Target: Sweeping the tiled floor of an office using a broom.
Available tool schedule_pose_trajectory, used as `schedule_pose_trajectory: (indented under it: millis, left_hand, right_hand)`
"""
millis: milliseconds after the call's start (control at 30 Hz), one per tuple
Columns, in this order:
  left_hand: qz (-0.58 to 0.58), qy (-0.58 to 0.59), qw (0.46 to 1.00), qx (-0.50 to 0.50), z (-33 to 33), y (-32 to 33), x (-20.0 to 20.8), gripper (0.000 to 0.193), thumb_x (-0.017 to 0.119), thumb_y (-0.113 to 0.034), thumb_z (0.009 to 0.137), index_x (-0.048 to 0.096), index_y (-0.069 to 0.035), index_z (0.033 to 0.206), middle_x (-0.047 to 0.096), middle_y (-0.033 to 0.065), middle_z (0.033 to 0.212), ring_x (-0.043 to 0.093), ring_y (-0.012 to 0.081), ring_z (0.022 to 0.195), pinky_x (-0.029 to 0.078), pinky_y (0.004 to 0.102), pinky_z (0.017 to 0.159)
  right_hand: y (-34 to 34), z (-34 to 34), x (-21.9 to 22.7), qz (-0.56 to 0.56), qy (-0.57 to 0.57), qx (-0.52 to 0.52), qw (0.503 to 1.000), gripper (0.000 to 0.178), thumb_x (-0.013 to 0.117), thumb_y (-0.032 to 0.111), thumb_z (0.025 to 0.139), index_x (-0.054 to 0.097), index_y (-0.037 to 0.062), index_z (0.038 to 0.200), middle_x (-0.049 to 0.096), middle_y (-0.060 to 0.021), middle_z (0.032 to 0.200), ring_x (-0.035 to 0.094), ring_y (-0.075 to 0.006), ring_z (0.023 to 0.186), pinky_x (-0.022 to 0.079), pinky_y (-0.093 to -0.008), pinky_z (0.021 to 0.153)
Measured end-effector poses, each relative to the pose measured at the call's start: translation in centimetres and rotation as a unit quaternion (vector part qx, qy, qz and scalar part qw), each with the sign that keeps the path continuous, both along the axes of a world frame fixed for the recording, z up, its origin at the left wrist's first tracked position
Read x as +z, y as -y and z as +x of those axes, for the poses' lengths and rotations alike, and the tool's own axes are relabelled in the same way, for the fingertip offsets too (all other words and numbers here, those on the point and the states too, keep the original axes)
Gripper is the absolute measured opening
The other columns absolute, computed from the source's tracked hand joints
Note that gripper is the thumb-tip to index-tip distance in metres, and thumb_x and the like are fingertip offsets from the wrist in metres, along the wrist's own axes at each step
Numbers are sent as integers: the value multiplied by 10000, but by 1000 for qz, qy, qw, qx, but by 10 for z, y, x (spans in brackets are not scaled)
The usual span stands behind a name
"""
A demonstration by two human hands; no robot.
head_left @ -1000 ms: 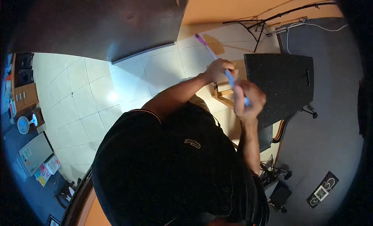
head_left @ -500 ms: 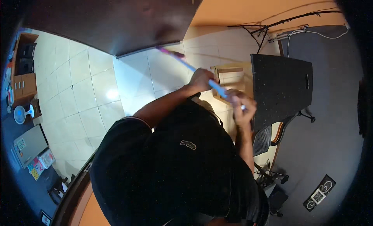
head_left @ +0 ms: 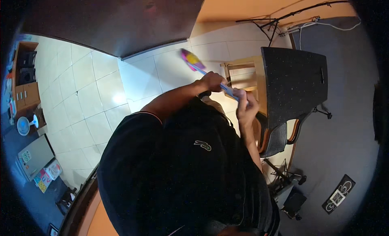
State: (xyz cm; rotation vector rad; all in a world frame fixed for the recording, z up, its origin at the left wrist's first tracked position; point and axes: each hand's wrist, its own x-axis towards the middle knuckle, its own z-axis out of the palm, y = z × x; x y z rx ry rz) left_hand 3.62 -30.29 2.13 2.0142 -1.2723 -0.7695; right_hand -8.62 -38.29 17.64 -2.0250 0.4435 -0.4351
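A broom [head_left: 229,91] with a light blue handle slants across the space ahead of my body. Its purple and yellow head [head_left: 193,59], smeared by motion, is over the tiles near the dark door's bottom corner. My left hand [head_left: 213,81] is wrapped round the handle lower down, on the side of the head. Closer to the handle's top end, my right hand [head_left: 247,105] grips it with bent fingers. A small wooden frame [head_left: 239,66] stands just beyond my left hand, beside the black-topped table [head_left: 295,84].
A dark door [head_left: 121,21] spans the upper left. Pale tiles [head_left: 87,88] cover the floor. At right are a black chair [head_left: 276,140], a metal stand [head_left: 273,27] and a grey wall [head_left: 344,126]. A wooden cabinet [head_left: 27,84] and a small fan [head_left: 25,125] line the far left.
The broom head has swung right and nearer, away from the door's bottom edge, turning its coloured side into view. My right hand has moved slightly left; both hands keep their hold.
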Motion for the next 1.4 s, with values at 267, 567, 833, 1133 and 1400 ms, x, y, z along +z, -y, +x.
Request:
schedule_pose_trajectory:
  millis: [267,567,833,1133,1400]
  left_hand:
    - [-92,52,993,42,-5,20,68,220,552,-347,711,612,-138,683,621,109,728,601,307,730,462,422,648]
    - [-78,65,985,140,31,-40,-5,173,594,-295,650,633,-154,743,636,89,726,614,292,717,467,401,678]
    - [74,95,958,259,22,-134,-14,310,533,-378,757,619,-102,645,624,127,677,607,318,670,459,427,689]
    - [-223,190,918,267,18,-69,78,328,613,-378,715,561,-86,576,591,109,610,585,298,604,453,411,555]
    - [-153,-7,956,249,9,-17,42,290,600,-364,746,571,-97,638,585,119,654,585,320,687,461,394,610]
  right_hand:
    - [14,-19,64,23,161,-98,982,310,442,184,908,521,-23,691,587,-167,692,603,-245,647,494,-347,595]
    - [-17,45,-3,-201,182,236,933,31,530,-12,778,558,-24,785,619,-150,773,615,-261,680,484,-312,620]
    - [-40,51,-54,224,12,215,951,84,549,73,840,555,-5,811,621,-107,853,569,-150,750,474,-283,661]
    - [-4,44,82,81,264,77,958,304,460,171,901,470,-29,672,536,-153,645,573,-263,605,472,-361,492]
    - [-10,41,91,-284,211,176,918,113,550,73,822,564,-39,815,606,-166,699,605,-255,616,486,-313,569]
